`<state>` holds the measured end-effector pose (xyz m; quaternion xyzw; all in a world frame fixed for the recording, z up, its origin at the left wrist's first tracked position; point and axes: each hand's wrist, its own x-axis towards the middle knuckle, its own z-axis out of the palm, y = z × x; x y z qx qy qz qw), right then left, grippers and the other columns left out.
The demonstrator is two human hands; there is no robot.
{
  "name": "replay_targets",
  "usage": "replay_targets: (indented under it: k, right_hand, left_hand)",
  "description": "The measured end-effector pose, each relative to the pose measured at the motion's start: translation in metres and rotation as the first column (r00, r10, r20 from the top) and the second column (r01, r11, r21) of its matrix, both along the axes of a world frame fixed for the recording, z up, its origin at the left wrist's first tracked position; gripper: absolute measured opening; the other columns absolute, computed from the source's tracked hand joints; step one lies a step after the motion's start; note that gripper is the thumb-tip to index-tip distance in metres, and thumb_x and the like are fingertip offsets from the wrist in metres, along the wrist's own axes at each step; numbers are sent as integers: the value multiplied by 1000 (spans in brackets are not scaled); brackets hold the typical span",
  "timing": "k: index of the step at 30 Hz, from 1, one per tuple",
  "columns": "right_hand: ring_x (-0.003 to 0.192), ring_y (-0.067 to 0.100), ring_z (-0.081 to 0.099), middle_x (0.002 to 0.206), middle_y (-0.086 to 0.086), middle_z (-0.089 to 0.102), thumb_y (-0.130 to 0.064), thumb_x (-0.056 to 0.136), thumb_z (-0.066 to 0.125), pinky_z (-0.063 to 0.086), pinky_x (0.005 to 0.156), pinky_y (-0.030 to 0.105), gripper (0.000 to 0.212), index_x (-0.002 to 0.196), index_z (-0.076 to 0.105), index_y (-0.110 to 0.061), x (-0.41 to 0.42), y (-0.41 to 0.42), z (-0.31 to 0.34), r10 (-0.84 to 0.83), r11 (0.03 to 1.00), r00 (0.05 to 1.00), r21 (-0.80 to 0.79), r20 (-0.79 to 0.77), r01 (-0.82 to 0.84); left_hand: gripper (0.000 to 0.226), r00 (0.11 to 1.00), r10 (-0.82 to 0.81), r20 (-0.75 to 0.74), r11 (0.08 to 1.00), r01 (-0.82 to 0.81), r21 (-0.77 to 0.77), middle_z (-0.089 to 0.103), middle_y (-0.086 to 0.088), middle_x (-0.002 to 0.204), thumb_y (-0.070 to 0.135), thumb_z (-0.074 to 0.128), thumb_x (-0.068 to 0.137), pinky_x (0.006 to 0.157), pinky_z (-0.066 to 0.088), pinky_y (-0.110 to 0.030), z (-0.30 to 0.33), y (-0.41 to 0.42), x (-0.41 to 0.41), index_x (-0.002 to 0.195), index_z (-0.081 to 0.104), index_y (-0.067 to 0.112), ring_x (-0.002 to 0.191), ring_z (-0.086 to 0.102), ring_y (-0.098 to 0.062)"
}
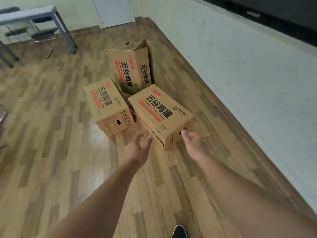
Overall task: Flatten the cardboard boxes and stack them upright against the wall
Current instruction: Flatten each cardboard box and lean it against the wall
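Observation:
Three brown cardboard boxes with black and red print sit on the wooden floor. The nearest box (161, 114) lies on its side at the right. A second box (107, 105) lies to its left. The third box (132, 66) stands taller behind them, its far end open. My left hand (139, 150) reaches out with fingers apart, just short of the nearest box's near-left corner. My right hand (194, 143) is open too, its fingertips at that box's near-right end; whether they touch is unclear. Neither hand holds anything.
A white wall (248, 69) runs along the right side, with a dark panel (274, 16) above it. A grey table (34, 16) and dark chairs (42, 35) stand at the far left. A white door (113, 11) is at the back. My shoe (179, 231) shows below.

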<state>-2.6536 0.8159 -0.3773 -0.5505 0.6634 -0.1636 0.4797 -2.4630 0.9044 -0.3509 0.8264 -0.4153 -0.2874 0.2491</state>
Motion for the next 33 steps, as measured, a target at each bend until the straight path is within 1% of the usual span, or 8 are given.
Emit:
replay_targets:
  k: [2,5,10,15,21,24,26,33]
  right_hand:
    - [134,30,56,155,3,54,-71,102,37,47,108,49,73,156,47,-23,18,-37,-7,-18,999,1000,33,-13,19]
    - [111,21,62,152,5,55,-66,105,38,50,89,37,69,156,46,-20,37,-79,-25,-34,996,999,80,-43,37]
    - [138,32,52,155,8,52,-62,106,41,42,111,49,67,155,48,-18,65,-159,-62,-57,987,994,143,-91,70]
    - [141,32,50,156,9,51,-59,107,42,41,112,44,65,155,48,-16,92,-249,-109,-90,968,987,220,-134,118]
    - [148,35,43,162,13,45,-56,111,35,32,120,50,66,157,46,-10,105,-363,-202,-179,921,970,318,-164,224]
    - [147,38,45,166,11,41,-68,104,36,34,122,56,76,161,42,-18,98,-407,-256,-305,862,933,361,-190,355]
    - [144,39,49,166,10,41,-69,102,42,41,118,56,79,162,40,-17,90,-435,-296,-423,792,884,391,-201,468]
    - [151,33,40,168,10,37,-59,106,48,33,124,56,73,165,31,-20,70,-489,-400,-666,627,745,510,-41,589]
  left_hand:
    - [68,1000,17,2,1000,-17,23,51,-10,156,62,43,102,115,40,-46,-11,-35,20,155,46,18,141,50,-29]
    - [69,1000,8,-4,999,-8,48,49,-9,158,63,42,101,118,38,-51,-30,-78,35,157,43,22,144,47,-30]
    - [70,1000,-5,3,998,4,66,49,-7,159,64,41,102,116,41,-48,-76,-161,65,157,41,23,142,49,-30]
    - [74,998,-44,-33,990,48,130,48,-6,159,71,38,98,109,48,-51,-146,-263,95,157,38,26,134,57,-29]
    - [64,991,-132,-16,977,133,167,48,-2,159,61,40,103,109,44,-47,-242,-379,105,157,37,26,139,52,-28]
    - [64,989,-149,9,971,145,189,46,-3,160,57,43,104,109,43,-45,-293,-419,96,159,35,24,141,49,-29]
    - [70,990,-142,-13,974,142,176,39,-3,165,60,42,102,112,43,-52,-330,-447,88,161,28,26,145,46,-30]
    - [72,989,-110,94,984,95,153,18,5,174,64,35,102,125,10,-65,-433,-503,57,165,16,34,161,10,-27]
